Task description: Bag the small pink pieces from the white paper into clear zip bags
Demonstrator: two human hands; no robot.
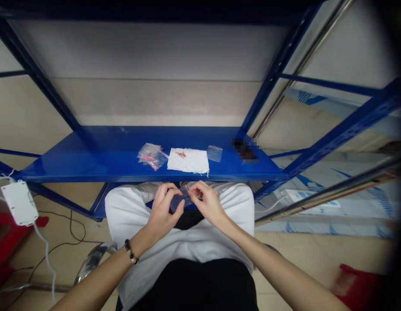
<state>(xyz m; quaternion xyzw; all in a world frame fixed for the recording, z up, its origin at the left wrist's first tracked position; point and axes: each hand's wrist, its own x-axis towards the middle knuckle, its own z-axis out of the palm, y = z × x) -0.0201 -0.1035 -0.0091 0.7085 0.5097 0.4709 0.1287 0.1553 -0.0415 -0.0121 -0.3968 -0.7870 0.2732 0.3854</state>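
Observation:
A small clear plastic bag [186,194] is held between my two hands, just below the front edge of the blue shelf and above my lap. My left hand [164,207] has curled fingers at the bag's left side, its thumb bent toward them. Thumb and fingers of my right hand [206,203] pinch the bag's upper right part. On the shelf lies a white cloth [188,163] with several small pink and reddish pieces [181,154] on it. To its left is a pile of clear bags [151,156] with pink pieces inside; to its right, a flat clear bag [215,153].
The blue metal shelf [99,151] has uprights at both sides. A dark blurred object [244,150] lies near its right end. A white power box [19,203] with cables hangs at the left. Red stools [357,285] stand on the floor at both sides.

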